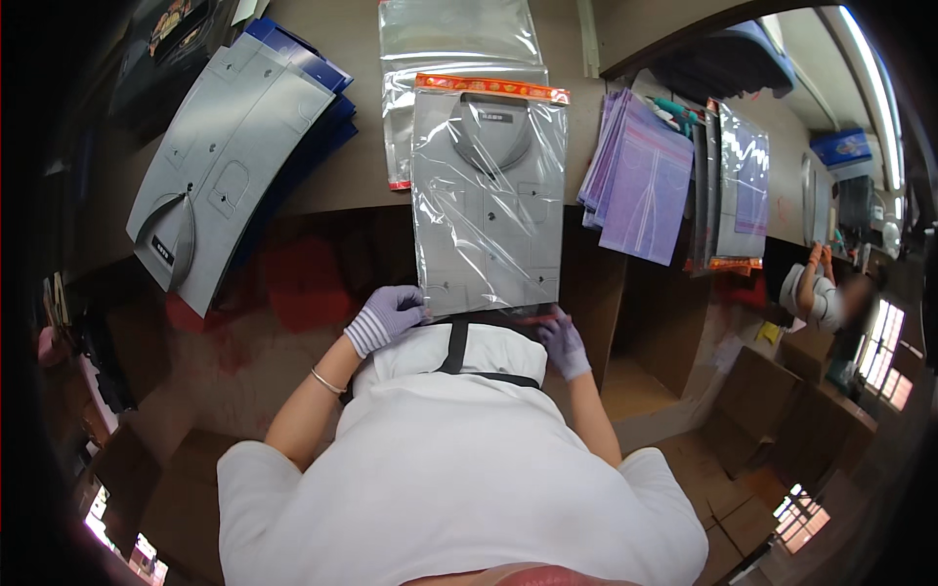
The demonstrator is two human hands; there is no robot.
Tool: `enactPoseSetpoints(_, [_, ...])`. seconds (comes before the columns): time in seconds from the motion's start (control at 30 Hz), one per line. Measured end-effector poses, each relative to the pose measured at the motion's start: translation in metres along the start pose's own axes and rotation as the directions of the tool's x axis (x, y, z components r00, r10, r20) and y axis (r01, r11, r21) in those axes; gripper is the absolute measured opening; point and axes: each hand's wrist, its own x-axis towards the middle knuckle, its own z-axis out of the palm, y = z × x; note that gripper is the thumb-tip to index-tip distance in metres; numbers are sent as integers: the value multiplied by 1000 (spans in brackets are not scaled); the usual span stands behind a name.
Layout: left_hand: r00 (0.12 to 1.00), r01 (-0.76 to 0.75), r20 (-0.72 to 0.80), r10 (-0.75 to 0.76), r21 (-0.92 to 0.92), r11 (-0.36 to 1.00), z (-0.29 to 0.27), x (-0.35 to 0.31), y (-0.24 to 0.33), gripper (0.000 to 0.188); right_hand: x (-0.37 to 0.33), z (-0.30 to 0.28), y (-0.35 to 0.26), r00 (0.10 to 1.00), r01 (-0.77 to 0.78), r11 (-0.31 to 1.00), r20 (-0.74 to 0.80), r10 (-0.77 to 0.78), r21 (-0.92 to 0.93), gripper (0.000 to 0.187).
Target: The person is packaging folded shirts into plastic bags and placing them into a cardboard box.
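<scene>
A folded grey shirt [489,220] lies inside a clear plastic bag [435,254] in front of me, collar at the far end. The bag has an orange-red patterned strip along its far edge. My left hand [391,317], in a lavender knit glove with a striped cuff, pinches the near left corner of the bag. At the near right corner my right hand [564,344], gloved alike, has its fingers closed on the bag's edge. Some of its fingertips are hard to make out. Beneath the far end of the bag lie more clear bags [464,54].
To the left, folded grey shirts [234,137] are stacked with dark blue sheets. On the right are a fanned stack of purple sheets [645,186] and another bagged pack [740,195]. Cardboard boxes [752,400] stand lower right. Another person [816,298] works at the far right.
</scene>
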Motion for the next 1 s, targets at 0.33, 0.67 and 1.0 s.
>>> enactPoseSetpoints(0.33, [921,-362,173,348,54,931,10,-27,98,13,-82,194,-133,547,594,260,146,-824,-761,14])
enactPoseSetpoints(0.67, [917,-375,161,364,42,926,19,63,100,13,144,216,-76,479,278,-628,672,-565,-727,16])
enactPoseSetpoints(1.0, [835,-393,46,548,748,536,19,224,100,20,102,-32,-171,754,142,983,-630,-185,-119,71])
